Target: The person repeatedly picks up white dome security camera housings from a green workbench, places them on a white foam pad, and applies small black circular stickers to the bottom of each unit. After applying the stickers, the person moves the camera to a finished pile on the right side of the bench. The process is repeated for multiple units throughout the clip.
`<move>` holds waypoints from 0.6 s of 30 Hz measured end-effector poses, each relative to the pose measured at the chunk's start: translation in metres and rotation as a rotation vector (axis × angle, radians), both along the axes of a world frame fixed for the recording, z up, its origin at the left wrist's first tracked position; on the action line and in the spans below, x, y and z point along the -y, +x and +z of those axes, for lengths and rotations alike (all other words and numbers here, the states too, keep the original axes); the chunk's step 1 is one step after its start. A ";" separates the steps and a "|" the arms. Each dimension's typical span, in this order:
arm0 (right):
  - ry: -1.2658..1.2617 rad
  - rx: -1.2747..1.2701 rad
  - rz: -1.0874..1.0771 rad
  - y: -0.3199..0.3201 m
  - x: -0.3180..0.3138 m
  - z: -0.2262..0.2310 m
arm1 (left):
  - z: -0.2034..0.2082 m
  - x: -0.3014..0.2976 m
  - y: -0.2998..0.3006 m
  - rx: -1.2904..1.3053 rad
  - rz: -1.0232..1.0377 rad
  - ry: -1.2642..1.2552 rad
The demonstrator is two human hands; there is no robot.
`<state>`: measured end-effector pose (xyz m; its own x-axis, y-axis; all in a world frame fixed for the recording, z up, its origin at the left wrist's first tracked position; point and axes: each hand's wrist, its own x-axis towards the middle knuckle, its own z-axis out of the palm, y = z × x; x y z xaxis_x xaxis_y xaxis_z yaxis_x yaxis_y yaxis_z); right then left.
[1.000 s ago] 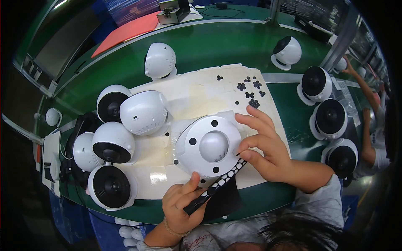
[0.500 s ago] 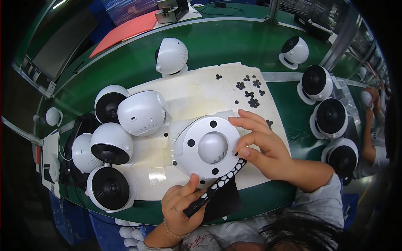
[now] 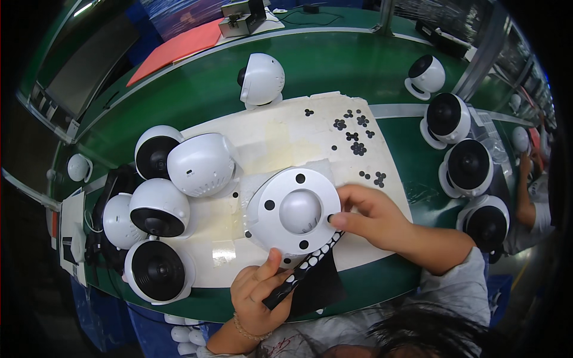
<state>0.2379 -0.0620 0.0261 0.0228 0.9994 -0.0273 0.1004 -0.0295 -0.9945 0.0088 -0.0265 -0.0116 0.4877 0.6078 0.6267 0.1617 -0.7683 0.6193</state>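
Note:
A white round-bodied camera [image 3: 258, 206] lies with its ring-shaped base [image 3: 286, 238] facing up on the work sheet. Black round pads [image 3: 300, 178] sit around the ring, including one under my right thumb at the ring's right side. My right hand [image 3: 373, 218] is closed at that edge, its thumb pressing on the pad and its other fingers curled by the rim. Between the fingers of my left hand [image 3: 259, 295] is a black adhesive strip [image 3: 307, 265] with white round gaps; it slants up toward the ring. My left thumb tip is at the ring's near edge.
Several white cameras with black fronts [image 3: 158, 269] crowd the left; more [image 3: 470, 166] stand on the right, and one [image 3: 262, 80] behind the sheet. Loose black pads [image 3: 358, 148] dot the cream sheet [image 3: 310, 131]. A black piece [image 3: 322, 292] lies near the front edge. Another person works far right.
My right hand's fingers have folded down from above the ring to its right edge, and the thumb now presses the pad there. My left hand keeps the strip in nearly the same place.

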 end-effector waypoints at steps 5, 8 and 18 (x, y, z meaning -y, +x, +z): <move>-0.053 -0.379 -0.114 0.030 -0.025 0.004 | -0.007 -0.003 -0.007 0.037 -0.055 0.005; 0.138 -0.324 -0.304 0.064 -0.057 0.022 | -0.005 0.001 -0.011 0.021 -0.057 -0.016; -0.122 1.452 -0.195 0.196 -0.160 -0.028 | -0.062 -0.011 -0.046 -0.424 -0.023 -0.797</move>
<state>0.4339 0.0984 -0.0023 0.2345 0.9706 0.0546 0.9721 -0.2339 -0.0166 -0.0375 -0.0150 -0.0736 0.5994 0.7722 -0.2108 0.4873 -0.1431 0.8614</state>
